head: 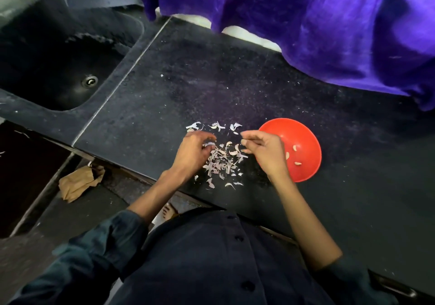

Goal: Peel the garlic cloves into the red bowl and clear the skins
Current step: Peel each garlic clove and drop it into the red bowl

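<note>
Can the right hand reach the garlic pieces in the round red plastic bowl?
Probably yes. The right hand hovers at the round red plastic bowl's near rim, and nothing covers the peeled garlic cloves inside.

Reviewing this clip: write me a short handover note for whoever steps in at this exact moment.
Left hand: fingers curled down onto the pile of garlic skins; whether it grips anything cannot be told.
Right hand: fingers loosely curled above the pile; nothing clearly held.
Red bowl: on the dark counter, right of the pile, holding a few peeled cloves.
Done: some cloves peeled into the bowl.
Left: a few pale pieces in the pile may be cloves; skins remain scattered, not cleared.
</note>
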The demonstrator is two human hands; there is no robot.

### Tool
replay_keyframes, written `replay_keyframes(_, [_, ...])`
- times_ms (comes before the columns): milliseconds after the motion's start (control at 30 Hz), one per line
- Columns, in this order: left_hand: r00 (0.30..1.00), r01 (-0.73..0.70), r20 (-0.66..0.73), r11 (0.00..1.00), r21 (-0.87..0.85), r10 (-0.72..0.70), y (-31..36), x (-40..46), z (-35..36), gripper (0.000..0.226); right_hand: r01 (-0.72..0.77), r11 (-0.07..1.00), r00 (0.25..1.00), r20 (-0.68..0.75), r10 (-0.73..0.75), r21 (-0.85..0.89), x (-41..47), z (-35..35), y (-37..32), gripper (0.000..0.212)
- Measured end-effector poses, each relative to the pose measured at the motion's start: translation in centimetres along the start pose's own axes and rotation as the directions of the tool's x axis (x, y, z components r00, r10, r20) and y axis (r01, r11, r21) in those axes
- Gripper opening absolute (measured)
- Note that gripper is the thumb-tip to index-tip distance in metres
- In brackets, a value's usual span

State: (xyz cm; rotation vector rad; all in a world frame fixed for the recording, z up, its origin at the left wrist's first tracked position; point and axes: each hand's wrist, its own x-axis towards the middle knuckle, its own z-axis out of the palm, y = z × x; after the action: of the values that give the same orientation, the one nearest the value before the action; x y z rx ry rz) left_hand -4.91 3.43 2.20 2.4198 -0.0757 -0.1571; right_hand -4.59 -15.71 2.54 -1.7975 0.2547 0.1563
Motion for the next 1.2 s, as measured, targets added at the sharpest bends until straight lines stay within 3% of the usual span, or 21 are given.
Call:
replay_keyframes(167, [1.000, 0.018, -0.018, 0.999, 0.027, -0.018, -1.7, 0.9, -0.9, 0.024, 0.105, 0.924, 0.993, 0.091, -0.077, -0.367, 3.2, 4.0, -0.9, 0.026])
replay_keyframes(333, [1.000, 0.018, -0.022, 1.000, 0.014, -0.017, -2.8, 1.5, -1.5, 0.023, 0.288, 0.698, 0.957, 0.225, -0.184, -0.656, 5.5, 7.0, -0.6, 0.024])
replay_keyframes(433, [1.000, 0.015, -0.019, 1.000, -0.006, -0.015, -3.1, 1.6, -1.7, 0.022, 0.302, 0.593, 0.953, 0.229, -0.197, -0.747, 6.2, 7.6, -0.4, 0.023])
replay_keyframes(633, [1.000, -0.001, -0.030, 0.999, -0.049, -0.001, -3.5, 2.0, -2.0, 0.022, 0.308, 0.544, 0.950, 0.222, -0.220, -0.780, 6.5, 7.9, 0.2, 0.016])
replay_keyframes(700, [0.999, 0.002, -0.040, 0.996, -0.088, -0.005, -3.3, 2.0, -2.1, 0.023, 0.339, 0.576, 0.938, 0.219, -0.269, -0.744, 6.2, 7.7, 0.3, 0.013])
replay_keyframes(800, [0.997, 0.049, -0.046, 0.955, -0.293, -0.065, -2.9, 2.1, -2.2, 0.024, 0.368, 0.734, 0.926, 0.151, -0.347, -0.571, 5.5, 6.9, 0.1, 0.009])
replay_keyframes(933, [0.988, 0.143, 0.049, 0.758, -0.637, -0.145, -2.1, 2.1, -2.3, 0.020, 0.269, 0.930, 0.963, 0.062, -0.262, -0.250, 2.8, 5.8, -0.6, 0.018])
replay_keyframes(1033, [0.978, 0.209, 0.164, 0.621, -0.756, -0.130, -1.2, 1.5, -2.2, 0.016, 0.196, 0.978, 0.979, 0.061, -0.192, -0.065, 0.8, 5.2, -0.8, 0.021])
replay_keyframes(1200, [0.973, 0.221, 0.218, 0.592, -0.775, -0.078, -0.4, 0.5, -1.7, 0.011, 0.122, 0.992, 0.989, 0.082, -0.125, 0.040, -1.1, 4.1, -1.0, 0.029])
